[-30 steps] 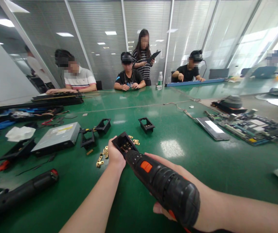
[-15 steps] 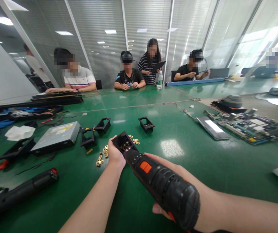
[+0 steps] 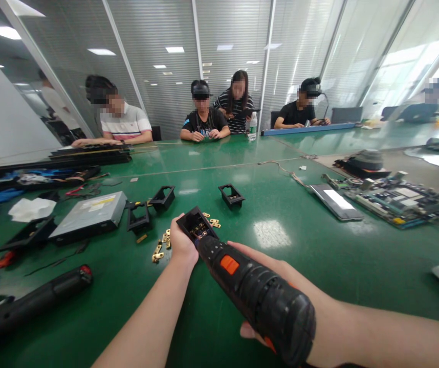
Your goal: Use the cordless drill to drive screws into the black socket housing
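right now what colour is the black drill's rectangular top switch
Bright orange switch, best in head view.

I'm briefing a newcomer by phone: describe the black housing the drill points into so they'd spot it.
Over the green table, the right hand holds a black drill with an orange switch. The drill's front end points into the housing, a rectangular black box with brass-coloured bits inside. Unlike the similar black frames on the table, it is held in the left hand.

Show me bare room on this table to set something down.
Bare tabletop lies between the right hand and phone, and between the bottle and the nearest black frame. Crowded: left of the left hand, with brass pieces, more frames and a silver drive.
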The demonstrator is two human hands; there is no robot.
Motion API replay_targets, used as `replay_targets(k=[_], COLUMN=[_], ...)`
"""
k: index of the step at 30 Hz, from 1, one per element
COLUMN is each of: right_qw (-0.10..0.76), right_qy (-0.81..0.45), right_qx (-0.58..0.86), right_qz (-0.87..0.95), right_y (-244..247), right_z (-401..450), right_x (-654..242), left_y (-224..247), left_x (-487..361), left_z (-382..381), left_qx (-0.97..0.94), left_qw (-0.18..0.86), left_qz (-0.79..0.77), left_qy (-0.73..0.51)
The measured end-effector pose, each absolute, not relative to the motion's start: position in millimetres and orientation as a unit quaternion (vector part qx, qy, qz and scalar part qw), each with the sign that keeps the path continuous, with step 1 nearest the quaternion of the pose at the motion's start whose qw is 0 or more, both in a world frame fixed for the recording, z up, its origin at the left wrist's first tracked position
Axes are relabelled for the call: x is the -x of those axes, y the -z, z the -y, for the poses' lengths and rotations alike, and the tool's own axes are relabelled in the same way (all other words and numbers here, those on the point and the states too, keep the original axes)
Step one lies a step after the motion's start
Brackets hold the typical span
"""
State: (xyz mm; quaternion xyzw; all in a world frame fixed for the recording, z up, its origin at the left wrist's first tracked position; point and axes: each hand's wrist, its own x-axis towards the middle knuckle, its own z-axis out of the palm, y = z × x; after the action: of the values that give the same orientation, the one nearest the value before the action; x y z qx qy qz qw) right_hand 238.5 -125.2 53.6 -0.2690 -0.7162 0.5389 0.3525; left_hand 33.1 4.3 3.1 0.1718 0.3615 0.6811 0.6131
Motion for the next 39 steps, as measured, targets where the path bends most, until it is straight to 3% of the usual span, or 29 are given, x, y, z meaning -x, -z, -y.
replay_targets(k=[23, 39], right_qw=[0.357, 0.249], right_qy=[-0.530, -0.576], right_qx=[0.269, 0.334], right_qz=[0.720, 0.704], right_y=[-57, -58], right_z=[126, 125], right_x=[-239, -240], left_y=[-7, 1], left_x=[-35, -31], left_z=[-2, -7], left_qx=[-0.170, -0.190], left_qw=[0.615, 0.610], left_qz=[-0.368, -0.344], left_qy=[-0.677, -0.688])
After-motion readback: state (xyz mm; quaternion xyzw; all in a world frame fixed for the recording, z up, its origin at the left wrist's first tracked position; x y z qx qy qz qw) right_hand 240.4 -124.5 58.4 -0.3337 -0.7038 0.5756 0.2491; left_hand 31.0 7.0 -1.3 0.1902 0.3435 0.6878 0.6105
